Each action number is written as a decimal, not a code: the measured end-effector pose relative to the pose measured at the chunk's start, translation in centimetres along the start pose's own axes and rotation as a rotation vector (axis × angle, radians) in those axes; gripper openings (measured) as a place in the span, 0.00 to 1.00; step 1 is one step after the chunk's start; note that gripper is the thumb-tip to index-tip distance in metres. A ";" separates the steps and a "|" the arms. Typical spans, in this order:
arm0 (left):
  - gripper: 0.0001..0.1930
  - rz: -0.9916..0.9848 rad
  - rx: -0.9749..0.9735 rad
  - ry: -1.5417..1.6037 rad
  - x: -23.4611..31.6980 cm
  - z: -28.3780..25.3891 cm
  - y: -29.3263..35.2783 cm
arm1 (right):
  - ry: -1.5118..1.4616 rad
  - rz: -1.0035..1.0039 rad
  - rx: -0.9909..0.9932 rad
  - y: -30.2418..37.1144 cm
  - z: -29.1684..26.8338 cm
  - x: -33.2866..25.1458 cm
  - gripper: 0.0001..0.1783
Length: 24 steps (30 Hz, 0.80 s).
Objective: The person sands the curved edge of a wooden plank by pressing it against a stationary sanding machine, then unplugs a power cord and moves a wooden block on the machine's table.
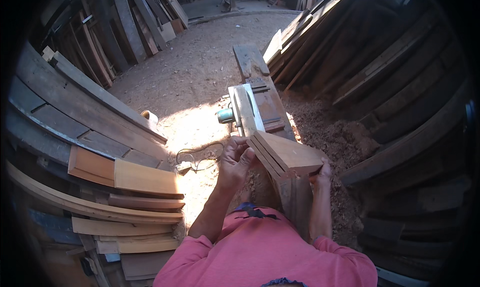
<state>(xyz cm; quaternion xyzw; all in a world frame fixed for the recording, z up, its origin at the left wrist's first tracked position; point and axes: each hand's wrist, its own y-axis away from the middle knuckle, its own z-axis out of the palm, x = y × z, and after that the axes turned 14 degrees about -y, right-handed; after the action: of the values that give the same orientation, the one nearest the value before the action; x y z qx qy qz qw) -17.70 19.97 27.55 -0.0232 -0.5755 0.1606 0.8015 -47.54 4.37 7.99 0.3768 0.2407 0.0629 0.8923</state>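
Note:
A thick light-brown wooden board (pixel 295 154) is held up in front of me, tilted, with dark lengthwise lines along its left edge. Whether these are grooves or gaps between stacked pieces, I cannot tell. My left hand (pixel 235 163) grips its left edge, thumb toward me. At the far right corner my right hand (pixel 324 172) holds it, with most of those fingers hidden behind the wood. Just beyond the board, a pale flat-topped power tool (pixel 246 107) with a green motor housing (pixel 225 116) sits on a narrow wooden bench (pixel 250 62).
Stacked planks (pixel 145 177) line the left side, and more boards (pixel 310 37) lean at the right. Wood shavings (pixel 345 144) are heaped right of the bench. A cable (pixel 200 152) lies on the sunlit ground, near a pale cylindrical object (pixel 150 117).

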 end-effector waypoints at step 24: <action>0.32 -0.025 -0.115 -0.474 1.3 -5.3 2.7 | -0.355 -0.301 -0.316 3.8 3.7 -4.0 0.28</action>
<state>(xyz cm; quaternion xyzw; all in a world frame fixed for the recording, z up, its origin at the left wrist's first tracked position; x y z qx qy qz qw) -13.01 23.68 26.41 -0.0235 -0.7560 0.1187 0.6433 -49.07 3.49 14.36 0.1981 0.1210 -0.1005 0.9675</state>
